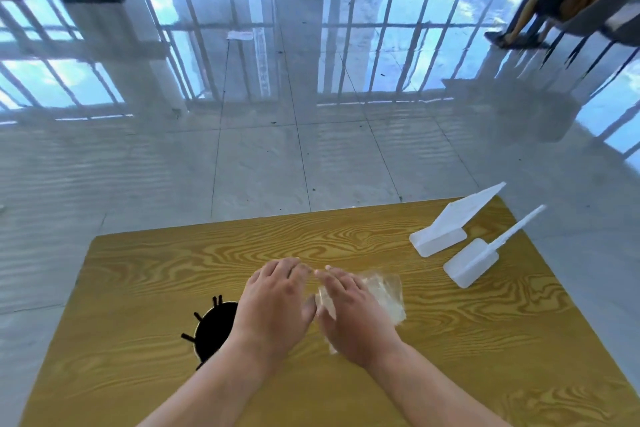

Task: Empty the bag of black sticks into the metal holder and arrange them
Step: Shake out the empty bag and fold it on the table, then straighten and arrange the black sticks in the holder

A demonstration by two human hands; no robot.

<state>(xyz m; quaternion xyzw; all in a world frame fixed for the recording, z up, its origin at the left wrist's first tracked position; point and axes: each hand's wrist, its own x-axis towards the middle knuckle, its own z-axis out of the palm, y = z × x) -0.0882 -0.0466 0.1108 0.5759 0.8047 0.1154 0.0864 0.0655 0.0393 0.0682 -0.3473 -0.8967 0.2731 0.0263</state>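
Observation:
A round holder (214,331) stands on the wooden table (485,340), seen from above as a dark circle, with several black sticks (188,337) poking out over its rim. My left hand (275,302) lies palm down just right of it and hides its right edge. A clear plastic bag (388,291) lies flat on the table and looks empty. My right hand (349,308) rests on the bag's left part, fingers spread and pressing down. The fingertips of both hands nearly meet.
Two white plastic scoops (446,229) (474,262) lie at the table's far right corner. Beyond the table edge is a glossy tiled floor. A seated person's legs (526,17) and a chair are far off at the top right.

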